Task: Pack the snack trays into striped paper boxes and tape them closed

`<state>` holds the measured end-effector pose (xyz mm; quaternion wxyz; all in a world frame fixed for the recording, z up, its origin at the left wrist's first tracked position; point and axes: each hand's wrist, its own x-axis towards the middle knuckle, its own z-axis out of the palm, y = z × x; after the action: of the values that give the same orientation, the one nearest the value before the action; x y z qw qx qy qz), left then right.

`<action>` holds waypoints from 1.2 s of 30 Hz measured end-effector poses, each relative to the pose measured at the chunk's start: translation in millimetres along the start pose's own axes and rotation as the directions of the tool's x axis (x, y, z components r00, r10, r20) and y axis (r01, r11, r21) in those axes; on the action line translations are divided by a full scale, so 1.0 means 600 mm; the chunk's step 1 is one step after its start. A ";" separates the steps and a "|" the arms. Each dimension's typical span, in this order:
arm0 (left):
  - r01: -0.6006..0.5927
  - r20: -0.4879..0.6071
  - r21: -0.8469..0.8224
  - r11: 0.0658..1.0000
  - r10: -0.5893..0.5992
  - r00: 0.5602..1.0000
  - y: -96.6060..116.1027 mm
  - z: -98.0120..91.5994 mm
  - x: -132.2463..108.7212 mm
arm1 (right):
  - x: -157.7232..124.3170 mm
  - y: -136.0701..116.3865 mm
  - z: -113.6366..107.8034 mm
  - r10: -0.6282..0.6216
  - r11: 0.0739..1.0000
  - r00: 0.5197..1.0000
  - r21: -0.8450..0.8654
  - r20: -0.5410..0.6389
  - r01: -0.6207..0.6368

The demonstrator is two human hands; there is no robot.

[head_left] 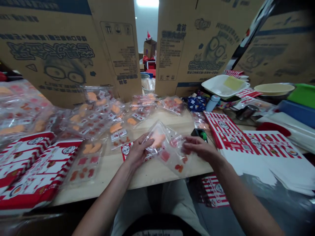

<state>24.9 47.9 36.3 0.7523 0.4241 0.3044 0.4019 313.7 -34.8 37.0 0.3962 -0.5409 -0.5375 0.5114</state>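
Between my two hands hangs a clear plastic packet (165, 156) with orange, pink and red-brown pieces in its pockets. My left hand (138, 151) pinches its left edge, thumb on top near the large orange piece. At the packet's right edge, my right hand (199, 147) has its fingers closed on the plastic. Under the packet, by my left hand, a red and white printed card (126, 150) lies on the wooden table (98, 183). Similar filled packets (86, 160) lie to the left of my left hand.
Striped printed sheets (44, 164) are stacked at the left, and more striped sheets (231, 137) lie at the right. Tall cardboard boxes (113, 49) stand behind. A white basket (216, 86), a cream bowl (273, 88) and a dark green object (203, 134) sit at the right.
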 end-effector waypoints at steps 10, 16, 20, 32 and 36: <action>0.063 -0.175 -0.028 0.998 -0.067 0.982 -0.052 0.050 -0.053 | -0.069 0.012 0.154 -0.058 0.623 0.992 -0.772 0.114 0.125; 0.167 -0.184 -0.096 0.981 -0.183 0.966 -0.096 0.067 -0.078 | -0.108 0.061 0.185 -0.169 0.608 0.980 -0.771 0.109 0.191; 0.198 0.010 0.091 0.976 -0.200 0.980 -0.067 0.048 -0.061 | -0.105 0.076 0.163 -0.244 0.594 0.968 -0.798 -0.056 0.104; -0.214 0.223 0.975 0.065 -0.217 0.950 0.008 -0.041 0.043 | -0.077 -0.008 -0.014 -0.177 0.660 0.952 -0.748 -0.250 -0.074; -0.374 0.481 0.776 0.507 -0.092 0.872 0.058 -0.054 -0.007 | -0.110 -0.043 -0.064 -0.143 0.963 0.982 -0.214 0.121 0.166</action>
<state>-15.0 67.8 52.6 0.4592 0.8434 0.2355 0.1492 353.4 -92.2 76.6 0.3431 -0.5109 -0.6521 0.4428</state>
